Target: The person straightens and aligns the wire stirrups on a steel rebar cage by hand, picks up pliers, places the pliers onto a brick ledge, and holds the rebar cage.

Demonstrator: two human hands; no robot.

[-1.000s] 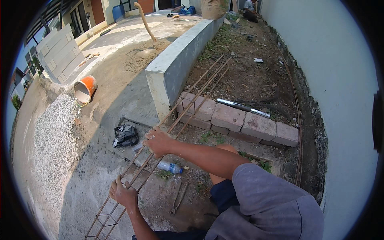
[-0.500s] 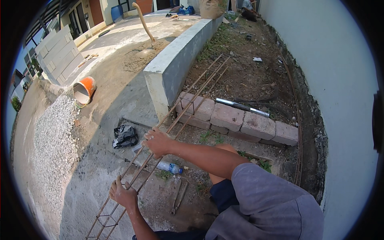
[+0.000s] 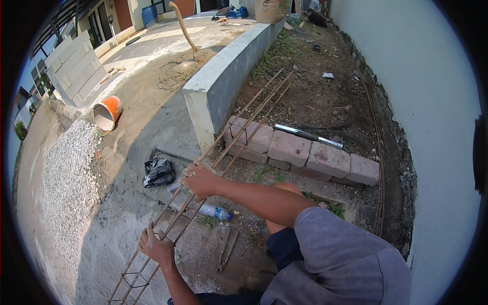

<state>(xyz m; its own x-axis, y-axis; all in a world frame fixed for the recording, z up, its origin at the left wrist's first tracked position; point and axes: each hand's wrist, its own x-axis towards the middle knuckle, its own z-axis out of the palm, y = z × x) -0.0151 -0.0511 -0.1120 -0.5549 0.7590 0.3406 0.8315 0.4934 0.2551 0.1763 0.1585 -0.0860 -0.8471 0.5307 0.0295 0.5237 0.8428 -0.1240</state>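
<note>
A long steel rebar cage (image 3: 256, 114) runs diagonally from the lower left up over a low row of pinkish blocks (image 3: 287, 147). My right hand (image 3: 198, 180) is closed around its rods, and lower left my left hand (image 3: 155, 244) grips it too. Below my right arm lie a plastic bottle (image 3: 216, 212) and a pair of long metal pliers or cutters (image 3: 227, 249). A crumpled black bag (image 3: 158, 173) rests on the concrete left of the cage, and a silver metal bar (image 3: 308, 136) lies along the blocks.
A low white wall (image 3: 226, 66) runs away ahead; a tall white wall (image 3: 437, 127) borders the right. Leftward are a gravel pile (image 3: 66, 183), an orange bucket (image 3: 109, 114), stacked light blocks (image 3: 71, 71) and a tool handle standing in mortar (image 3: 184, 28). A person (image 3: 316, 15) crouches at the far end.
</note>
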